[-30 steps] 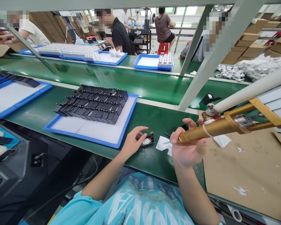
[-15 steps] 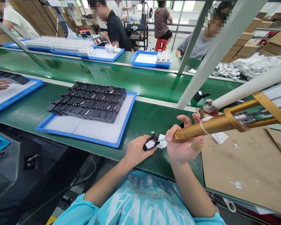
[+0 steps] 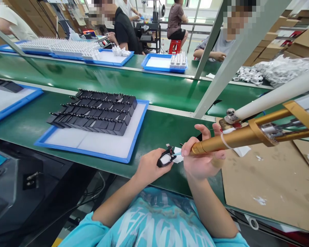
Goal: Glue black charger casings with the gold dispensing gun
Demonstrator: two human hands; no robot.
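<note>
My left hand (image 3: 151,167) is closed around a small black part with a white inside (image 3: 166,159), lifted just above the green bench. My right hand (image 3: 201,161) grips the front end of a gold glue gun (image 3: 229,139) that carries a white tube (image 3: 275,97). The gun's thin tip points left and sits right at the small part. A scrap of white paper (image 3: 179,158) lies on the bench under the tip.
A blue-rimmed white tray (image 3: 110,145) holds rows of black parts (image 3: 95,113) to my left. Brown cardboard (image 3: 267,181) covers the bench at the right. A grey slanted post (image 3: 237,55) rises beyond. Across the green conveyor (image 3: 144,91), other people sit by trays of white parts (image 3: 179,61).
My left hand picked the small black part up off the bench and brought it to the gun's tip. Since half a second ago both hands have stayed almost still.
</note>
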